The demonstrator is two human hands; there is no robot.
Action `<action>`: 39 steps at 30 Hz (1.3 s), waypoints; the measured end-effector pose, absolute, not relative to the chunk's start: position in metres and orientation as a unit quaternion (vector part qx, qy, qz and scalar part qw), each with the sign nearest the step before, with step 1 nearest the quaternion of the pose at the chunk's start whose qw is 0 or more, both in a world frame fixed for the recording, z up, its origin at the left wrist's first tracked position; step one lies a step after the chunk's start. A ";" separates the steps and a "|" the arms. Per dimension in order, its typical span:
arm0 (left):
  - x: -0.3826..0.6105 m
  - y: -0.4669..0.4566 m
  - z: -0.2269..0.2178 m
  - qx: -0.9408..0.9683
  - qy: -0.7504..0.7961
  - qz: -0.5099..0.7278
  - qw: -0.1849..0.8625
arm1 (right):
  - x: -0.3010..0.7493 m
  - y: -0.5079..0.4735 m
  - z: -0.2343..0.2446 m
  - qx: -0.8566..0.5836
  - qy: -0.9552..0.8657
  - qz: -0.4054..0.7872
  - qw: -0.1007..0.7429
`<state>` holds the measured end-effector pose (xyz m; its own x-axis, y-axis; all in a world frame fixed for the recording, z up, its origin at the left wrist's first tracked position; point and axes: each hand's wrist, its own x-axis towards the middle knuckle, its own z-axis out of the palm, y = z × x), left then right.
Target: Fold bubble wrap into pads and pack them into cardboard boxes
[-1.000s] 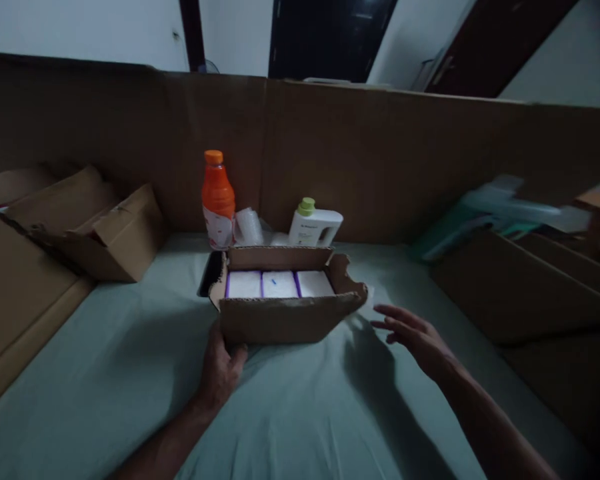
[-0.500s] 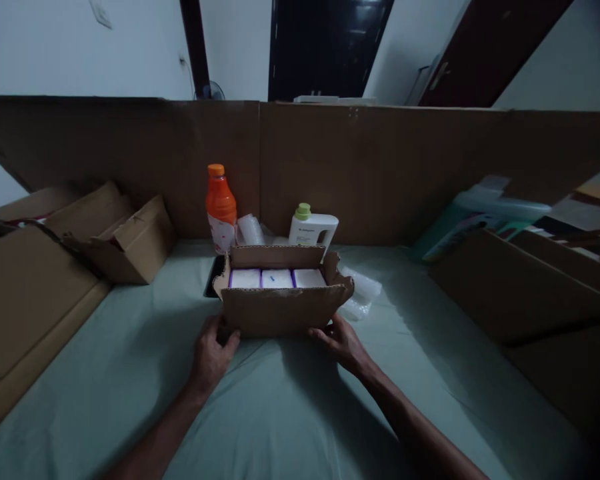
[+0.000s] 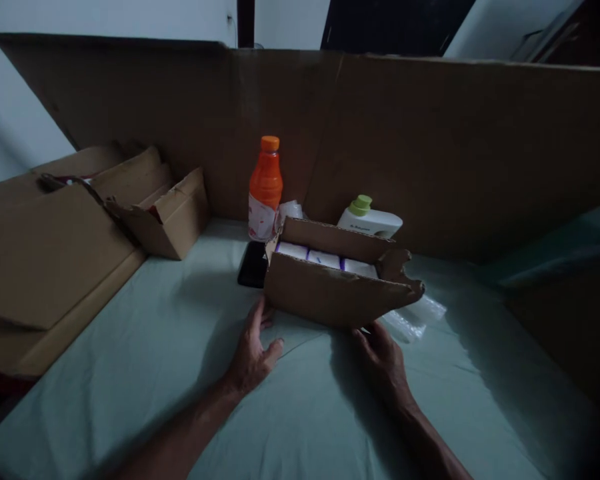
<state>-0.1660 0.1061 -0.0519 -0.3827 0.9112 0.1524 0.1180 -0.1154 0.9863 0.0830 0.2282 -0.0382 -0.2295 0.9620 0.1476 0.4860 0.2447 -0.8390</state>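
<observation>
A small open cardboard box point(image 3: 325, 290) sits in front of me at an angle on the green cloth. Inside it stand several white packs point(image 3: 325, 259) with purple edges, side by side. My left hand point(image 3: 255, 350) is at the box's near left corner, thumb and fingers spread; whether its fingertips touch the cardboard is hard to see. At the lower right edge, my right hand point(image 3: 383, 357) has its fingers curled against the box, their tips partly hidden. Just left of the box lies a black flat object point(image 3: 253, 265). Clear bubble wrap point(image 3: 413, 320) shows beyond its right end.
An orange bottle point(image 3: 266, 190) and a white jug with a green cap point(image 3: 373, 219) stand behind the box. Larger cardboard boxes point(image 3: 55, 260) line the left side. A cardboard wall point(image 3: 405, 133) closes off the back. A blurred teal container point(image 3: 565, 247) is at right.
My view has swung left and down. The box now sits turned, its right end nearer me. My left hand has loosened from its corner and its fingers have spread; the right stays against the box.
</observation>
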 end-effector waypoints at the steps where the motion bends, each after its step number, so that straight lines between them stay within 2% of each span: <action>1: -0.166 0.105 -0.052 0.446 0.580 0.596 0.331 | 0.083 0.228 -0.038 -0.518 -0.707 0.335 0.346; 8: -0.172 0.103 -0.059 0.453 0.591 0.584 0.324 | 0.077 0.226 -0.036 -0.481 -0.761 0.265 0.346; 13: -0.174 0.108 -0.062 0.435 0.578 0.608 0.327 | 0.108 0.232 -0.016 -0.493 -0.788 0.158 0.334; 21: -0.169 0.112 -0.054 0.418 0.611 0.616 0.270 | 0.145 0.265 0.009 -0.553 -0.804 0.024 0.217; 26: -0.165 0.098 -0.042 0.396 0.638 0.618 0.233 | 0.162 0.243 0.032 -0.586 -0.782 -0.033 0.210; 28: -0.151 0.078 -0.031 0.392 0.622 0.627 0.259 | 0.163 0.215 0.039 -0.568 -0.796 -0.038 0.204; 29: -0.140 0.066 -0.025 0.385 0.604 0.627 0.306 | 0.160 0.196 0.040 -0.555 -0.807 -0.035 0.199; 32: -0.101 0.030 -0.005 0.309 0.516 0.591 0.538 | 0.136 0.132 0.038 -0.507 -0.842 -0.002 0.185; 34: -0.079 0.013 0.003 0.252 0.468 0.568 0.628 | 0.115 0.092 0.037 -0.426 -0.878 0.091 0.199; 37: -0.066 0.002 0.003 0.209 0.497 0.573 0.618 | 0.091 0.060 0.039 -0.276 -0.891 0.287 0.218; 39: -0.072 0.001 -0.003 0.206 0.545 0.581 0.569 | 0.082 0.062 0.038 -0.265 -0.882 0.322 0.218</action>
